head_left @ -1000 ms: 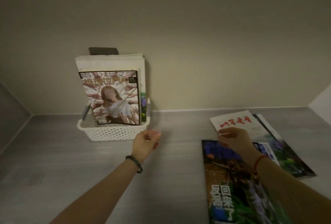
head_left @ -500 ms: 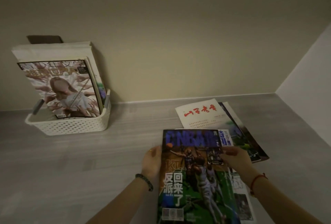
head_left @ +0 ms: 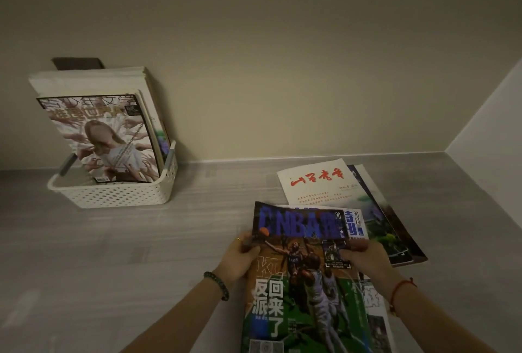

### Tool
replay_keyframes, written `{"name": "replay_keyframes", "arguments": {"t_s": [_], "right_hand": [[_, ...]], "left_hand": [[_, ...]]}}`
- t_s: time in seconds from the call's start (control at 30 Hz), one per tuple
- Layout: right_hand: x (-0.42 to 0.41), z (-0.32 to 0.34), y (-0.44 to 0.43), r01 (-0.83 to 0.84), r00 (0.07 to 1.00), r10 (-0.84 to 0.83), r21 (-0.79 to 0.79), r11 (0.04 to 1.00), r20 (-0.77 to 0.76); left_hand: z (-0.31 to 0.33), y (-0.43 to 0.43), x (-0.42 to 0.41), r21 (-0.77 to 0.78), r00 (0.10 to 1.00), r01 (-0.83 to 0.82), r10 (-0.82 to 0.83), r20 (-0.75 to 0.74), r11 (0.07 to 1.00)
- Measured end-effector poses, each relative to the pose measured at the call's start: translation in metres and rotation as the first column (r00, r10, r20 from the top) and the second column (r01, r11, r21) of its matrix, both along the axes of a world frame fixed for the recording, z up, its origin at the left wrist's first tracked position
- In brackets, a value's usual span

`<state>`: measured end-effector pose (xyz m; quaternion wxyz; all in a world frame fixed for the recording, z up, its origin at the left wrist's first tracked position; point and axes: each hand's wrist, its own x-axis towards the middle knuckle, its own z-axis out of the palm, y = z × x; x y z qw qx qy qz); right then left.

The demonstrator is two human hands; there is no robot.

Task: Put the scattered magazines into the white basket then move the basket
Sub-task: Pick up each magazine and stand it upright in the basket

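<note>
A person's two hands hold a basketball magazine [head_left: 302, 290] just above a pale grey surface [head_left: 113, 268]. The left hand [head_left: 240, 259], with a dark bead bracelet at the wrist, grips the magazine's left edge, thumb on the cover and fingers [head_left: 242, 239] curled behind it. The right hand [head_left: 367, 261], with a red cord at the wrist, grips the right edge, its fingers [head_left: 363, 245] closed on the cover's margin. Just past the right fingers, partly under the held magazine, lies a blue-lettered magazine [head_left: 353, 225]. Farther beyond those fingers a white magazine with a red title [head_left: 316, 183] lies flat, overlapping a dark-covered magazine [head_left: 392, 228] that extends to their right. Well away, beyond and to the left of the left fingers, the white basket [head_left: 118, 194] stands near the wall, with a stack of upright magazines [head_left: 104, 138] in it, leaning back, the front cover showing a figure ringed by reaching hands
</note>
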<state>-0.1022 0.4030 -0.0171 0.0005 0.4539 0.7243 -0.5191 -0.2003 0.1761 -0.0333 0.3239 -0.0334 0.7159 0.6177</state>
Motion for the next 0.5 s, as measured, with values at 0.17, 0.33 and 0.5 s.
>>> {"name": "replay_keyframes", "arguments": {"t_s": [0.17, 0.33, 0.5], "right_hand": [[-0.001, 0.001, -0.004, -0.002, 1.000, 0.002, -0.042, 0.999, -0.018], [-0.018, 0.013, -0.023, -0.030, 0.993, 0.012, -0.154, 0.988, -0.119], [-0.057, 0.041, -0.060, -0.123, 0.972, 0.085, -0.166, 0.978, -0.219]], "left_hand": [[0.016, -0.005, 0.000, 0.091, 0.986, 0.143, -0.134, -0.101, 0.986], [0.050, -0.024, -0.021, 0.233, 0.982, 0.126, -0.088, -0.165, 0.964], [0.089, -0.069, -0.053, 0.270, 0.967, 0.107, -0.037, -0.252, 0.957]]}}
